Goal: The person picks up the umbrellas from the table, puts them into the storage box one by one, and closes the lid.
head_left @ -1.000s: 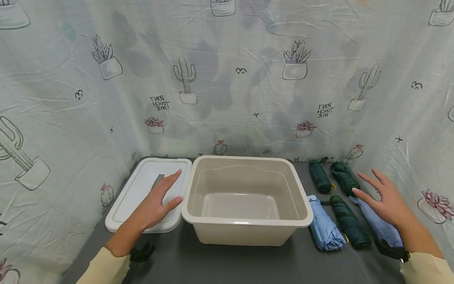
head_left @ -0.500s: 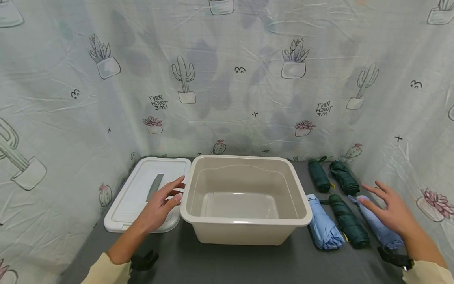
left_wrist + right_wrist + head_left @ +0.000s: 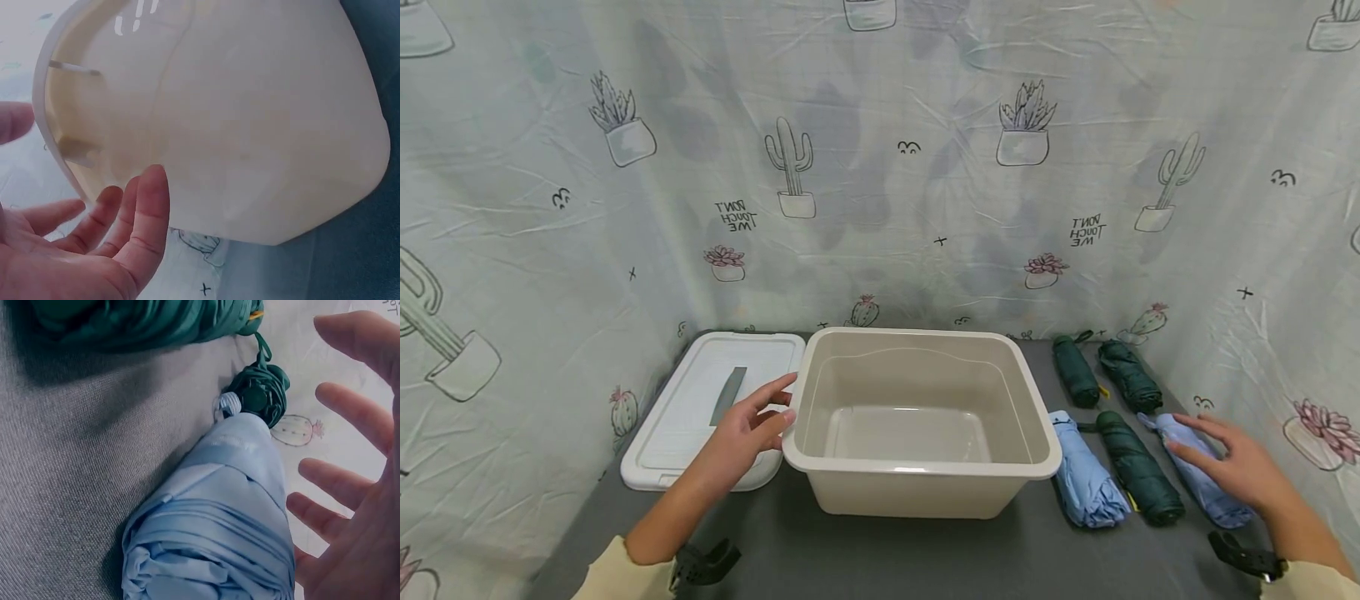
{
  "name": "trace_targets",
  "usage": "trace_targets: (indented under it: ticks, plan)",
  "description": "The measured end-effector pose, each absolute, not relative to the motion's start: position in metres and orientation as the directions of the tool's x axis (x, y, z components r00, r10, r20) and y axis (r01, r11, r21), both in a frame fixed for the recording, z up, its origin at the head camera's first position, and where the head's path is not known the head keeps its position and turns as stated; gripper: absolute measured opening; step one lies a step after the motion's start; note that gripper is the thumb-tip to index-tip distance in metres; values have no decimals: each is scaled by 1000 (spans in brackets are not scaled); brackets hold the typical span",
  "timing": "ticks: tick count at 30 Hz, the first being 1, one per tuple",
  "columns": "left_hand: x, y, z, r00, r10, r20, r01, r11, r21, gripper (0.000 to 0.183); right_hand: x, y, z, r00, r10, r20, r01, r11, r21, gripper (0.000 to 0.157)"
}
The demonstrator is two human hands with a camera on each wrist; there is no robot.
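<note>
A beige plastic storage box (image 3: 917, 492) stands with its open top facing up. At its left rim is my left hand (image 3: 741, 437), fingers loosely bent; the left wrist view has the fingertips (image 3: 153, 187) beside the box's outer wall and the thumb by the rim's edge. To the right lie folded umbrellas: a light blue one (image 3: 1088, 475), a dark green one (image 3: 1138, 471) and a second light blue one (image 3: 1206, 475). My right hand (image 3: 1243, 462) hovers over that last blue umbrella, fingers spread beside it in the right wrist view, gripping nothing.
A white lid (image 3: 673, 433) with a grey strip lies left of the box. Two more dark green umbrellas (image 3: 1075, 372) lie at the back right. A curtain (image 3: 917, 200) with cactus drawings surrounds the grey tabletop (image 3: 925, 558).
My left hand has come right, up to the box's left rim, and its fingers have bent. My right hand has come down toward the rightmost blue umbrella. The box and umbrellas stay put.
</note>
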State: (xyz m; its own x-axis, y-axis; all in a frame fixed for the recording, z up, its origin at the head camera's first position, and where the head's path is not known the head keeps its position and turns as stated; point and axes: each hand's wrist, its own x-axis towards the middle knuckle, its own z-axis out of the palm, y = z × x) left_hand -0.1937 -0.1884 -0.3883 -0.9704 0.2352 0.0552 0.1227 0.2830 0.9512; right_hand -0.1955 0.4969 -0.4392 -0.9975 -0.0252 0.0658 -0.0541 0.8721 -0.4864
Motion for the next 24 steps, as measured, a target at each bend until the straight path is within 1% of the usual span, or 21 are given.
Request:
trace_targets:
  ticks: [9,16,20,24]
  plan:
    - [-194,-187,-380,-965,262,-25,16,155,988,65,-198,509,-440,-999,-43,-10,-33,883,-468,65]
    - [-195,-188,-378,-949,312,-36,-12,80,997,68,-203,518,-439,-997,-71,-35,-49,904,-425,59]
    - [-196,-188,-377,-945,324,-49,-31,59,998,68,-205,523,-440,-994,-83,-75,-45,908,-417,58]
    - [-195,-189,-373,-939,339,-51,-39,40,998,69,-208,526,-439,-990,-95,-102,-46,914,-403,53]
